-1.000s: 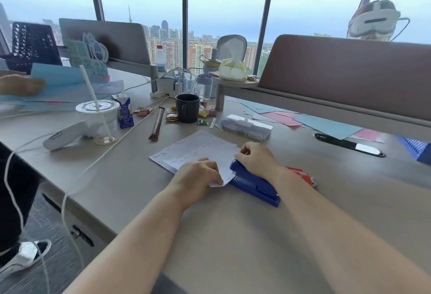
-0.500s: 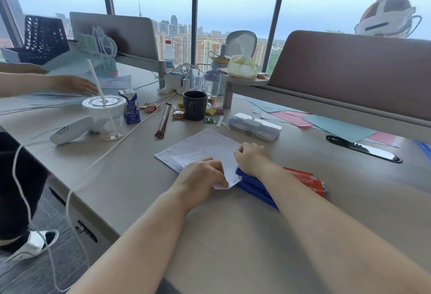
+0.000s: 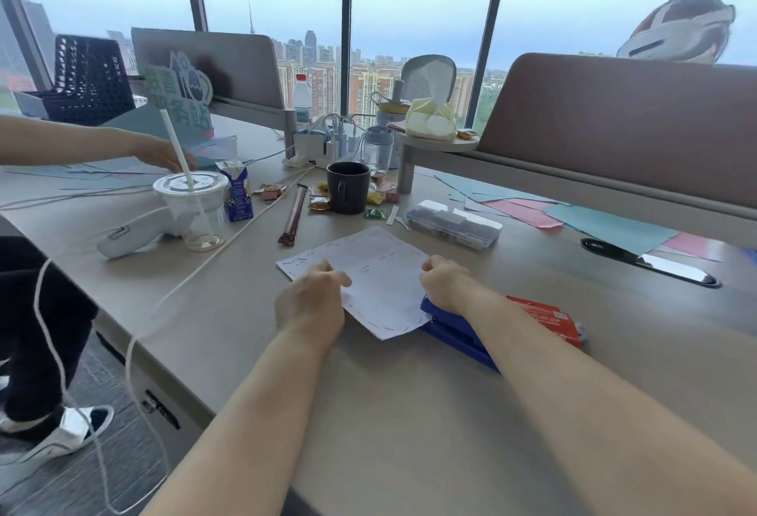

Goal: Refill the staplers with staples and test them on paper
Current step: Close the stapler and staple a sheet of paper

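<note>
Shows the left grip (image 3: pixel 311 302) drawn leftward since half a second ago, baring more of the paper (image 3: pixel 381 269) between the two. Holds that sheet's left edge against the table (image 3: pixel 409 413) with curled fingers. Finds the right grip (image 3: pixel 444 282) fisted over the nose of the blue stapler (image 3: pixel 458 331), bearing down, with the paper's near right edge tucked into the mouth. Looks like mid-test. Risks a staple landing on one of the dashes already lining that edge and buckling; risks a miss from too shallow a seating; risks a skid across the smooth table from an off-centre push.
</note>
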`<state>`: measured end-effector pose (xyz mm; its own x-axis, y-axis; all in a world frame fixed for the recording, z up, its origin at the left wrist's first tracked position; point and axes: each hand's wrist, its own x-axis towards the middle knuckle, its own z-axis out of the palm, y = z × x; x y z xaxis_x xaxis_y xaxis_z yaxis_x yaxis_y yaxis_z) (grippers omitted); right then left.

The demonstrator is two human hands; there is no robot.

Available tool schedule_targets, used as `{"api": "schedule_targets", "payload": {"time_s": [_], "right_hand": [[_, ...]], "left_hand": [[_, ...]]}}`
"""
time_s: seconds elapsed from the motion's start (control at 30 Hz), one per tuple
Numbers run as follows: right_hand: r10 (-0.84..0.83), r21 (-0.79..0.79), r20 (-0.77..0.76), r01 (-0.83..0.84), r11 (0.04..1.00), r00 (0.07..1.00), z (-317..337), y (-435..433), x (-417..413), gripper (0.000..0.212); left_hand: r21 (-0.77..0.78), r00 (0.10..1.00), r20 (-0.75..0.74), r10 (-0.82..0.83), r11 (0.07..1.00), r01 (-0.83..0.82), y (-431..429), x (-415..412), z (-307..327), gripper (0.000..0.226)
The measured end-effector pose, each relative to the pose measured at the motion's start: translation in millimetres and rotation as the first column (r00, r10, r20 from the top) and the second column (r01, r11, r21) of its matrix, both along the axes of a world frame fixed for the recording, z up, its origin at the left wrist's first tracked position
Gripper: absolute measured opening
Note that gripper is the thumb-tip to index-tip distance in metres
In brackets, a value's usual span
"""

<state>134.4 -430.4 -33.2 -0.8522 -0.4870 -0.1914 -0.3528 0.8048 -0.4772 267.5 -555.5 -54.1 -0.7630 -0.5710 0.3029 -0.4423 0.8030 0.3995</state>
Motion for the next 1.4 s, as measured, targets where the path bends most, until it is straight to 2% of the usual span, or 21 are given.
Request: {"api": "schedule_targets", "payload": {"time_s": [0.07, 0.17, 0.2, 0.27, 0.3, 0.33, 0.4, 0.53, 0.73, 0.97, 1.1, 1.27, 1.4], "right_hand": [[-0.002, -0.008, -0.002, 0.002, 1.0, 1.0, 0, 1, 1, 0.042], [0.001, -0.017, -0.027, -0.002, 1.0, 1.0, -1, 2, 1, 0.042], [0.002, -0.02, -0.037, -0.003, 1.0, 0.999, -1, 2, 1, 0.042], [0.006, -0.014, -0.049, -0.006, 1.0, 0.999, -1, 1, 2, 0.043], [0.007, -0.003, -0.047, -0.007, 1.0, 0.999, 0, 0, 2, 0.044], [0.004, 0.013, -0.04, -0.004, 1.0, 0.999, 0, 0, 3, 0.044], [-0.005, 0.05, -0.027, 0.006, 0.999, 1.0, 1, -1, 2, 0.045], [-0.016, 0.117, -0.037, 0.02, 0.993, 0.999, 1, -4, 2, 0.049], [-0.031, 0.171, -0.044, 0.038, 0.985, 0.999, 1, -2, 1, 0.06], [0.01, 0.332, -0.033, 0.002, 0.943, 0.999, 4, -6, 3, 0.062], [-0.006, 0.289, -0.006, 0.008, 0.957, 1.0, 7, -3, 7, 0.063], [0.003, 0.174, -0.043, 0.005, 0.985, 0.999, 4, 3, 11, 0.065], [-0.003, 0.122, -0.053, 0.009, 0.993, 0.999, -1, 1, 7, 0.061]], "left_hand": [[0.097, 0.997, -0.07, -0.017, 0.995, 0.024, 0, 0, -1, 0.042], [0.304, 0.956, -0.293, 0.01, 0.949, 0.084, -3, -1, -2, 0.041], [0.422, 0.932, -0.36, 0.053, 0.9, 0.112, -6, -2, -3, 0.042], [0.675, 0.878, -0.452, 0.158, 0.704, 0.221, -9, -3, -1, 0.041], [0.745, 0.861, -0.464, 0.21, 0.618, 0.251, -10, -4, 0, 0.038], [0.775, 0.856, -0.456, 0.244, 0.581, 0.248, -11, -5, 0, 0.035], [0.782, 0.866, -0.424, 0.266, 0.589, 0.202, -11, -7, -1, 0.027], [0.724, 0.933, -0.305, 0.19, 0.683, 0.097, -9, -10, -4, 0.016], [0.603, 0.976, -0.202, 0.084, 0.796, 0.056, 1, -8, -1, 0.026], [0.617, 0.979, -0.197, 0.044, 0.782, 0.089, 1, -12, -4, 0.026], [0.614, 0.979, -0.204, 0.017, 0.781, 0.114, 0, -11, -5, 0.023], [0.611, 0.979, -0.194, -0.061, 0.773, 0.169, 4, -10, -7, 0.007], [0.615, 0.976, -0.201, -0.082, 0.765, 0.191, 8, -11, -6, 0.014]]}}
